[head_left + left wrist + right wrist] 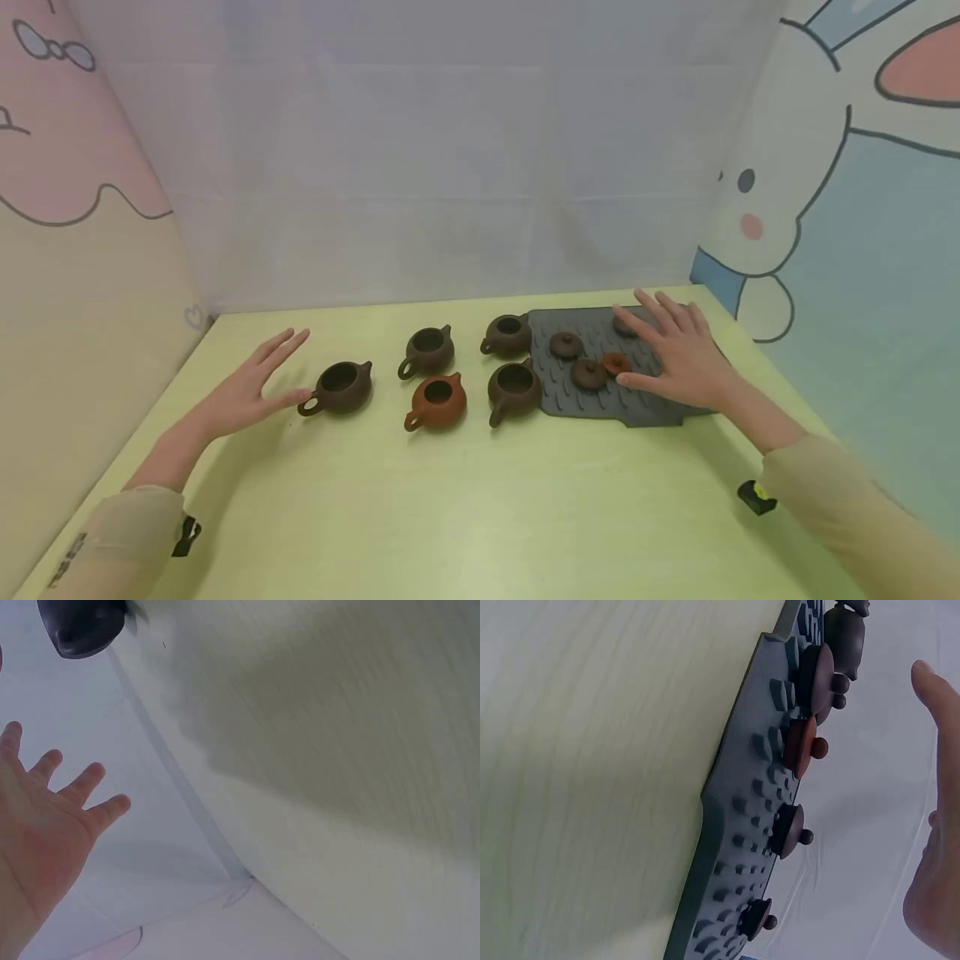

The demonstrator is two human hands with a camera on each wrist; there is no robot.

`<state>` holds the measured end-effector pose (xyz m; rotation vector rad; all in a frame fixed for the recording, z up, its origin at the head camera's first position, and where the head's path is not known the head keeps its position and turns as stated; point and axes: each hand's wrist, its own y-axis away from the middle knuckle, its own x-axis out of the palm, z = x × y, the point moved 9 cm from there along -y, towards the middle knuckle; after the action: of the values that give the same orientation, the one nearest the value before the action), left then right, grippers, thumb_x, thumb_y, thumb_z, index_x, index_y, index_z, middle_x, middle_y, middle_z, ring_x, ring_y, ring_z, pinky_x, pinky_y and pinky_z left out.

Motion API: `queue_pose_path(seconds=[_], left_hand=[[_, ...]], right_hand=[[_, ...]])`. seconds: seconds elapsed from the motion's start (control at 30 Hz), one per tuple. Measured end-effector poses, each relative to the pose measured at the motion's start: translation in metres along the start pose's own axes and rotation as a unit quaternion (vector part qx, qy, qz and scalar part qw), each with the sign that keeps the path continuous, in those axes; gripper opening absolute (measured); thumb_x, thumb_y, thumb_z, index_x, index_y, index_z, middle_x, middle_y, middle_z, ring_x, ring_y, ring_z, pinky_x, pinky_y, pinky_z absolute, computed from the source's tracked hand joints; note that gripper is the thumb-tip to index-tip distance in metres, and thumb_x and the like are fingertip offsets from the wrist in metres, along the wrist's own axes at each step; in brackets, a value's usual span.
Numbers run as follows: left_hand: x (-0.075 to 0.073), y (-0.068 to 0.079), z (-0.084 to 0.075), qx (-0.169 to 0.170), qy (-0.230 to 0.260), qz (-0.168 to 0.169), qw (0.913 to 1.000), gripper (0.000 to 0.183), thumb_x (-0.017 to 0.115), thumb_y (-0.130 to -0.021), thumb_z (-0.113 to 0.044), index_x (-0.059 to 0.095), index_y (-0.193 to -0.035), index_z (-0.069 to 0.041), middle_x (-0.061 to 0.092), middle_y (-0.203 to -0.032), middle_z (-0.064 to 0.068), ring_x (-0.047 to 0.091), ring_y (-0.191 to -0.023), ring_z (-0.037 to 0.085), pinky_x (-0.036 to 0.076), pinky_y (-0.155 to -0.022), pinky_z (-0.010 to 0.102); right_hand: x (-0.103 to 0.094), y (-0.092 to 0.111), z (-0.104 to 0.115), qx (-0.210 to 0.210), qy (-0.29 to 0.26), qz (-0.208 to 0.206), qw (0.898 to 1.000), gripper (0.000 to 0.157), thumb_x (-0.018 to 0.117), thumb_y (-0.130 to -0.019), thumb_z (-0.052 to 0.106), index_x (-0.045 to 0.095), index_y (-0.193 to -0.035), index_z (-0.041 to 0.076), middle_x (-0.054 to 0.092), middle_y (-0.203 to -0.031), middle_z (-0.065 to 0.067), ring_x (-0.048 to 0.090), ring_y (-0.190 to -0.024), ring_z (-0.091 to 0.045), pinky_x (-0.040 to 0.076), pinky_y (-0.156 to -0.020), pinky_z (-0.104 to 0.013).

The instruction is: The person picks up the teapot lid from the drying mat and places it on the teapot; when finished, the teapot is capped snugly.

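Observation:
My left hand (pixel 242 398) hovers over the table's left side with fingers spread. Its thumb appears near the handle of a dark brown teapot (pixel 347 390); contact is unclear. Several lidless clay teapots stand on the table, including a reddish-brown teapot (pixel 441 403) in front and a dark teapot (pixel 516 393) beside the mat. My right hand (pixel 688 360) is held above the grey ridged mat (pixel 735 817), fingers spread, holding nothing. Several knobbed lids lie there, among them a dark lid (pixel 566 345) and a reddish lid (pixel 801 746). The right hand partly hides the mat and a lid.
The pale yellow table (pixel 450 517) meets a white cloth backdrop (pixel 420 183) at its far edge. Cartoon-printed panels flank it, with a rabbit (pixel 780 192) on the right. Two other dark teapots, one (pixel 431 350) and another (pixel 508 335), stand in the back row.

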<state>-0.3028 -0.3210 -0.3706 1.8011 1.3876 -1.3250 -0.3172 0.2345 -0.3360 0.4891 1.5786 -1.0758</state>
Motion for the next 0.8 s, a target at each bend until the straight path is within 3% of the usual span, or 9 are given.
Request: queue_pose_path(seconds=[0.3, 0.5, 0.8], left_hand=[[0.012, -0.001, 0.001, -0.007, 0.092, 0.027, 0.9953, 0.085, 0.066, -0.096, -0.03, 0.009, -0.159, -0.035, 0.023, -0.159, 0.024, 0.049, -0.127, 0.055, 0.041, -0.094, 0.072], [0.019, -0.003, 0.0, -0.007, 0.143, 0.049, 0.9885, 0.082, 0.063, -0.097, -0.026, 0.009, -0.158, -0.038, 0.025, -0.16, 0.024, 0.059, -0.12, 0.048, 0.054, -0.089, 0.057], [0.032, -0.007, 0.003, -0.029, 0.179, 0.077, 0.9805, 0.085, 0.064, -0.097, -0.026, 0.007, -0.159, -0.036, 0.029, -0.156, 0.027, 0.062, -0.117, 0.045, 0.054, -0.082, 0.055]], right_hand=[[0.018, -0.017, 0.011, -0.014, -0.029, -0.01, 0.999, 0.091, 0.061, -0.086, 0.067, 0.023, -0.158, 0.027, 0.018, -0.164, -0.017, 0.02, -0.146, -0.049, 0.013, -0.11, -0.074], [0.026, -0.021, 0.01, -0.01, -0.057, -0.016, 0.998, 0.092, 0.062, -0.086, 0.066, 0.021, -0.159, 0.026, 0.02, -0.163, -0.019, 0.023, -0.145, -0.049, 0.013, -0.11, -0.073], [0.04, -0.021, 0.007, -0.014, -0.085, -0.003, 0.996, 0.093, 0.067, -0.087, 0.057, 0.019, -0.159, 0.024, 0.02, -0.164, -0.017, 0.027, -0.143, -0.047, 0.015, -0.109, -0.074]])
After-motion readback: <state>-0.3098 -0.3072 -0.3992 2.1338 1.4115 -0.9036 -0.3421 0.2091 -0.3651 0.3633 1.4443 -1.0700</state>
